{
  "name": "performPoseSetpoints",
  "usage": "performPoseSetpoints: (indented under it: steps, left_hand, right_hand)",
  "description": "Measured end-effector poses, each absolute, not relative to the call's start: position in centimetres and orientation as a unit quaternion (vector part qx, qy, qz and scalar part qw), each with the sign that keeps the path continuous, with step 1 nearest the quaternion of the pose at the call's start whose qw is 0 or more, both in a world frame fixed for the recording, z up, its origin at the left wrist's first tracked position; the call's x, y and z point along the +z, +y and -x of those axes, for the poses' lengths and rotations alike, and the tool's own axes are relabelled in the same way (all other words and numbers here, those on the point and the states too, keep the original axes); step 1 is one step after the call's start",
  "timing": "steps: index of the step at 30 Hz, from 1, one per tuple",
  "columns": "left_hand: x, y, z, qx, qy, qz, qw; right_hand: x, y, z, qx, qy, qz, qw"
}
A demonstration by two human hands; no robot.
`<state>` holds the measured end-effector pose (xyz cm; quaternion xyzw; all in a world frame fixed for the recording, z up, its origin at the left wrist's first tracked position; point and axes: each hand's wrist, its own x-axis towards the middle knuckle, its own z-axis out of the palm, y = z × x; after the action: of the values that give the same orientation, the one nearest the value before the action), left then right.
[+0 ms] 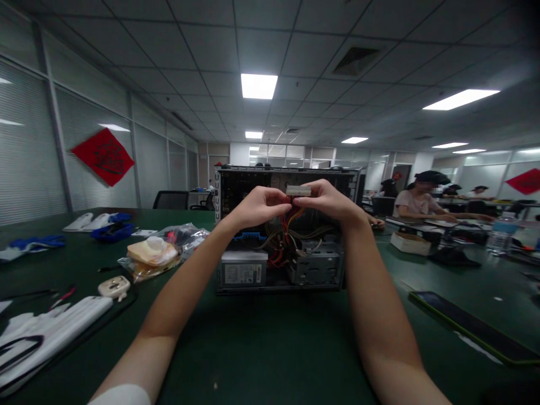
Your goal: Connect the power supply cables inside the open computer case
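An open computer case [280, 289] lies on the green table, its inside facing me. In front of it, my right hand [324, 199] is closed on a white, wide power connector [298, 190]. Red, yellow and black wires [287, 222] run from the connector down into the case. My left hand [264, 203] pinches those wires just under the connector, thumb and fingers together. Below the hands sit the power supply [244, 273] at lower left, a metal drive cage [318, 267] at lower right and a blue slot [250, 236]. The hands hide part of the interior.
A power strip [63, 332] with a white plug [113, 287] and a plastic bag [185, 239] are left. On the right lie a dark tablet-like slab [468, 323], a small box [410, 243] and a water bottle [502, 233]. A person [422, 199] sits beyond.
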<state>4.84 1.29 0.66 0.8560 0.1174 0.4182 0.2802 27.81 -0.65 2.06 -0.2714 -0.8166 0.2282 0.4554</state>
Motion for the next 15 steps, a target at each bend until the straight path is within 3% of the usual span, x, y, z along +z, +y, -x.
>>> performPoseSetpoints:
  steps: [6,12,15]
  left_hand:
    - [0.7,1.0,-4.6,0.420,0.127,-0.870,0.223]
    - [0.5,0.0,-4.7,0.460,0.226,-0.856,-0.066]
    - [0.7,-0.2,-4.5,0.459,0.248,-0.850,-0.066]
  right_hand:
    - [2.2,-0.9,-27.6,0.255,-0.822,0.261,0.437]
    - [2.2,-0.5,-26.7,0.282,-0.821,0.247,0.431]
    - [2.2,-0.4,-26.2,0.289,-0.814,0.246,0.440]
